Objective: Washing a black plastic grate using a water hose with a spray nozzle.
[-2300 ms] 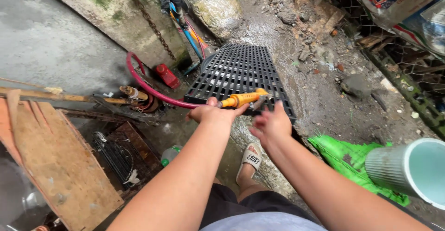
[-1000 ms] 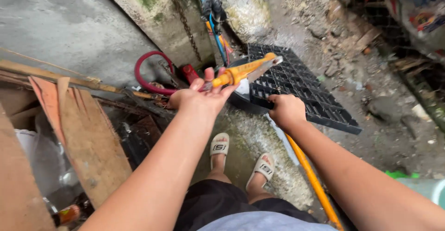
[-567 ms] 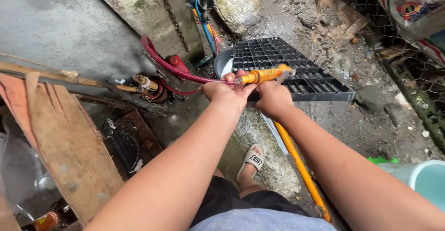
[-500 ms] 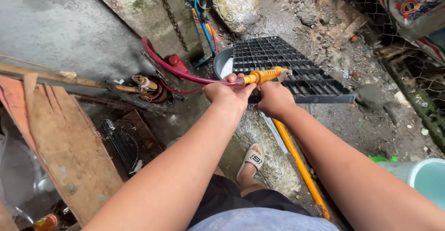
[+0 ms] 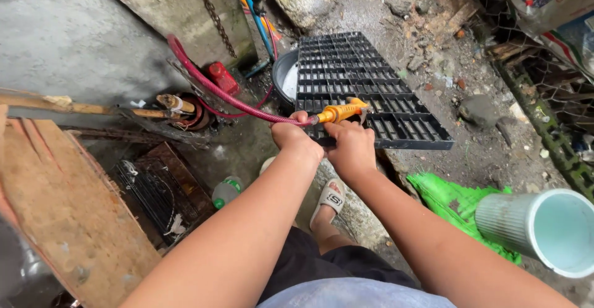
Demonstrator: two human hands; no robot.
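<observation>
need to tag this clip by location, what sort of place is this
Likely an outdoor backyard wash or utility corner. The ground is wet concrete and dirt, wire-mesh fencing runs along one side, and both hands hold an orange spray nozzle on a red hose over a black plastic grate.

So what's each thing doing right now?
Left hand: closed round the hose end.
Right hand: closed under the nozzle.
Orange spray nozzle: held level over the grate, no water showing.
Red hose: curved, joined to the nozzle.
Black plastic grate: lying flat, wet.
Pale bucket: tipped on its side.
</observation>
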